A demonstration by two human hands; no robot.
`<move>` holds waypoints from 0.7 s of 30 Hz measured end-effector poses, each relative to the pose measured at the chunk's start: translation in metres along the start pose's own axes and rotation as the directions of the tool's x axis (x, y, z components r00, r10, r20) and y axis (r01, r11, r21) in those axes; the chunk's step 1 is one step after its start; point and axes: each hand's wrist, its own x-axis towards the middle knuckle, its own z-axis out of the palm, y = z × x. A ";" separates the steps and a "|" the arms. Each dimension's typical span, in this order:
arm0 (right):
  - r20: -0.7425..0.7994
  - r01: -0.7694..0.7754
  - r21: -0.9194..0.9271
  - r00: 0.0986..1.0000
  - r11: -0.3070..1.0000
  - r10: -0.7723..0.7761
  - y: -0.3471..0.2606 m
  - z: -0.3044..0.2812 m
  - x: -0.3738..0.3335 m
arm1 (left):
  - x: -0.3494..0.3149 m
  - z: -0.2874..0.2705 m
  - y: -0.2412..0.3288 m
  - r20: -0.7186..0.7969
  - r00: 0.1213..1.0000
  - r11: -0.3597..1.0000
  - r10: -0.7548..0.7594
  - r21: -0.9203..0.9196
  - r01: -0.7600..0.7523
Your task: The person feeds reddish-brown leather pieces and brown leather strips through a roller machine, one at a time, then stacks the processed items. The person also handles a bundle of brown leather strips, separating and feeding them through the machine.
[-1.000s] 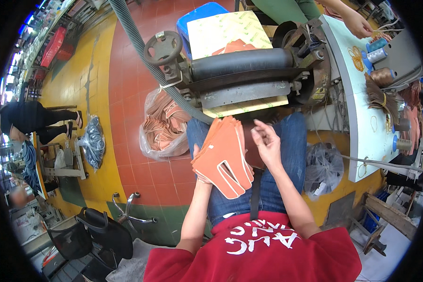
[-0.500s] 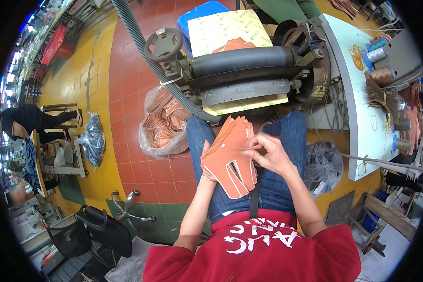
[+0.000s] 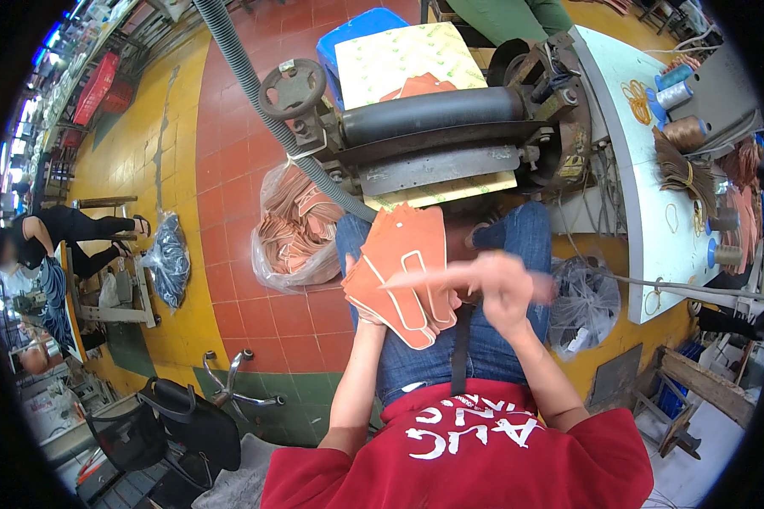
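Note:
My left hand [image 3: 362,311] is closed around the edge of a fanned stack of flat orange leather-like pieces [image 3: 409,246], held above my lap. The top piece has a pale-edged, slot-like cutout. To the right of the stack is my right hand [image 3: 508,297], smeared by motion, with its fingers closed. A blurred orange piece [image 3: 437,276], seen nearly edge-on, reaches from these fingers across the stack. Just beyond the stack stands a roller machine [image 3: 437,113] with a dark cylinder and a metal guard.
A clear bag [image 3: 293,229] of similar pieces sits on the red-tiled floor at left. A grey hose [image 3: 255,81] runs down beside the handwheel [image 3: 293,88]. At right, a white table [image 3: 632,170] holds thread spools [image 3: 683,133]; below it lies a plastic bag [image 3: 584,305]. Another person [image 3: 76,229] is at far left.
My right hand has moved right and slightly nearer me, with a piece drawn away from the top of the stack. The stack in my left hand has shifted slightly left.

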 end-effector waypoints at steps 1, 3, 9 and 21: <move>0.075 -0.605 0.397 0.771 0.691 0.632 -0.001 0.003 -0.004 | 0.002 -0.002 0.002 -0.010 0.999 0.999 0.032 -0.017 -0.033; 0.125 -0.659 0.603 0.634 0.449 0.763 0.032 0.010 0.005 | 0.003 -0.004 0.006 -0.022 0.997 0.997 0.076 -0.033 -0.076; 0.253 -0.650 0.756 0.389 0.070 0.886 0.123 0.027 -0.006 | -0.001 -0.008 0.016 -0.041 0.991 0.991 0.130 -0.030 -0.132; 0.232 -0.700 0.714 0.265 0.022 0.936 0.094 0.053 -0.029 | -0.012 -0.008 0.018 -0.056 0.990 0.991 0.133 -0.021 -0.135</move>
